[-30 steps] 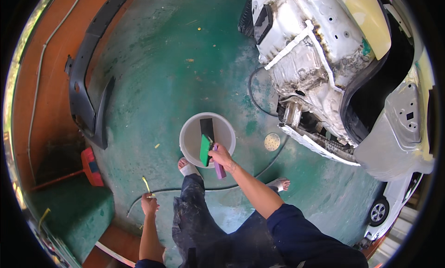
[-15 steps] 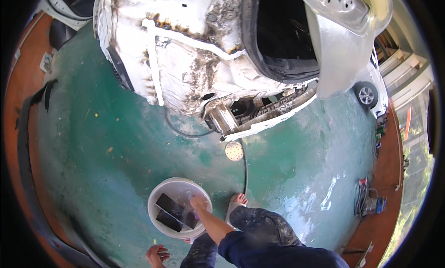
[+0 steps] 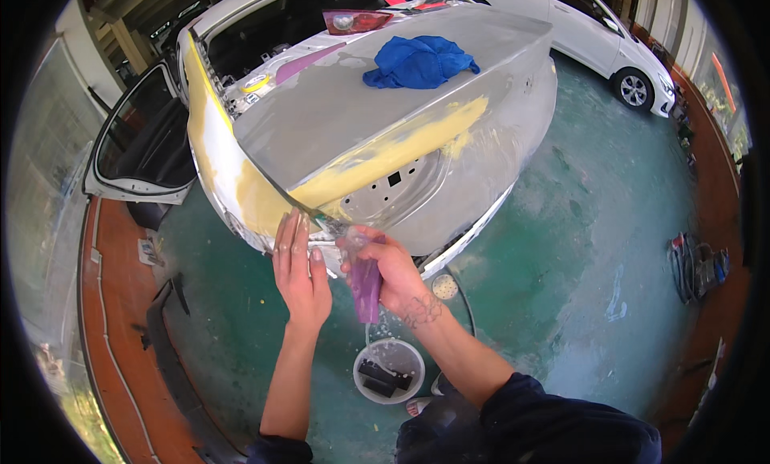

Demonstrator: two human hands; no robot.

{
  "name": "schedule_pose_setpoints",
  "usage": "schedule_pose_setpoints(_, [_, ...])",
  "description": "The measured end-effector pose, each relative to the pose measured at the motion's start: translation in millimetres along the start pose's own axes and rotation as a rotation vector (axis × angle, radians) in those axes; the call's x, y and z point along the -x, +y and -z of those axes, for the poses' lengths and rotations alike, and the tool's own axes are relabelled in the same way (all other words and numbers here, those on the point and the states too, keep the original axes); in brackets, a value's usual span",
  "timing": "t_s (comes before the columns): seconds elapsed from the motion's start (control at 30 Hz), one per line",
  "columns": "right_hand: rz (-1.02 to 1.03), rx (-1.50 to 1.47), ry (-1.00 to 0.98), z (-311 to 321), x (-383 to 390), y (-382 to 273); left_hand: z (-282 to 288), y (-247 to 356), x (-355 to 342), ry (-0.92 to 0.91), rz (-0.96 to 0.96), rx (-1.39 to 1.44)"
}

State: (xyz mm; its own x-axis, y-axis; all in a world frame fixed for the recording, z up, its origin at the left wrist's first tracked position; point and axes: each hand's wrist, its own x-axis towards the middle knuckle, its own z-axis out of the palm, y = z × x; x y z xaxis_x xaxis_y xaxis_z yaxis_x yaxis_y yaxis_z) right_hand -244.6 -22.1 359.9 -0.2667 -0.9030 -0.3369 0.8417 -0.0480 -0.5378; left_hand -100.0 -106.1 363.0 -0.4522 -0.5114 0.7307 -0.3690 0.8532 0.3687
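My right hand (image 3: 377, 263) is closed around a purple block (image 3: 365, 291), with water spraying and running off it, at the near corner of the car's rear body. My left hand (image 3: 301, 271) is open beside it, fingers extended at the yellow-filled corner (image 3: 273, 211); whether they touch it is unclear. The grey trunk lid (image 3: 305, 119) carries a band of yellow filler (image 3: 405, 147), and a crumpled blue cloth (image 3: 421, 61) lies on it. A bucket (image 3: 358, 370) holding dark blocks stands on the floor below my hands.
An open door (image 3: 140, 143) sticks out at left. A white car (image 3: 593, 35) stands at upper right. A dark bumper piece (image 3: 168, 352) lies along the left wall, a hose (image 3: 469, 316) crosses the floor, and a coiled hose with equipment (image 3: 694, 267) sits at right.
My view has swung up onto the car's rear. My right hand has risen from inside the bucket to the body with the purple block, and my left hand has risen beside it.
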Motion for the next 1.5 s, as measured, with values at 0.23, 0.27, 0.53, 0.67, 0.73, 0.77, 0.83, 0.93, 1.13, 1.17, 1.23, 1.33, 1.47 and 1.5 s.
schedule_pose_setpoints(0.23, [0.328, -0.173, 0.203, -17, -23, -71, -22, 9, -177, -0.524, -0.508, -0.338])
schedule_pose_setpoints(0.27, [0.391, -0.247, 0.318, -16, -25, -63, -19, 8, -188, -0.560, -0.527, -0.328])
schedule_pose_setpoints(0.53, [0.731, -0.231, 0.476, -91, -54, -11, -47, 7, -241, -0.801, -0.548, -0.065])
schedule_pose_setpoints(0.67, [0.906, -0.339, 0.538, -120, -58, 19, -41, -8, -232, -0.820, -0.318, 0.157])
schedule_pose_setpoints(0.73, [0.921, -0.347, 0.532, -105, -68, 32, -45, -4, -228, -0.836, -0.335, 0.123])
schedule_pose_setpoints(0.77, [0.920, -0.360, 0.499, -101, -66, 39, -37, 0, -227, -0.830, -0.338, 0.132])
schedule_pose_setpoints(0.83, [0.822, -0.445, 0.541, -70, -56, 35, -65, 7, -215, -0.835, -0.397, 0.135])
schedule_pose_setpoints(0.93, [0.710, -0.461, 0.419, -41, -34, 51, -82, 13, -200, -0.807, -0.485, -0.010])
schedule_pose_setpoints(1.13, [0.849, -0.430, 0.127, -12, -47, 62, -88, 19, -188, -0.791, -0.595, -0.073])
schedule_pose_setpoints(1.17, [0.888, -0.387, 0.108, -7, -52, 47, -84, 22, -188, -0.786, -0.564, -0.061])
schedule_pose_setpoints(1.23, [0.911, -0.243, 0.049, 9, -63, 21, -78, 25, -188, -0.771, -0.489, -0.044])
schedule_pose_setpoints(1.33, [0.830, -0.004, -0.008, 11, -57, 22, -83, 28, -194, -0.779, -0.576, -0.073])
schedule_pose_setpoints(1.47, [0.643, 0.173, -0.143, 6, -41, 74, -99, 60, -239, -0.551, -1.166, -0.444])
schedule_pose_setpoints(1.5, [0.602, 0.179, -0.175, 10, -39, 84, -117, 74, -259, -0.474, -1.144, -0.419])
